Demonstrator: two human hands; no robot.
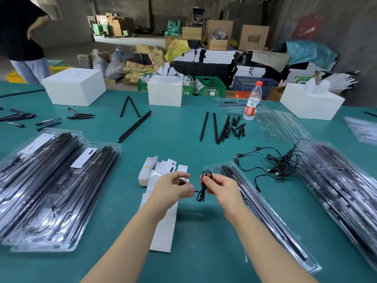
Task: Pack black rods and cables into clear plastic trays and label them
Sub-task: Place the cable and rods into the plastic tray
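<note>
Above the green table, my right hand (219, 187) grips a black cable (202, 193) folded into a small loop, its strands hanging below the fingers. My left hand (173, 187) pinches the cable's free end close beside it. Just right of my hands lies a clear plastic tray (285, 237) holding black rods. A tangle of loose black cables (282, 165) lies beyond it. White labels (161, 168) are stacked under my left hand. Loose black rods (216, 127) lie further back at the centre.
Stacks of packed trays sit at the left (51, 186) and right (342, 188). Empty clear trays (279, 125), a water bottle (253, 102) and three white boxes (74, 85) stand at the back. A person (22, 37) stands at the far left.
</note>
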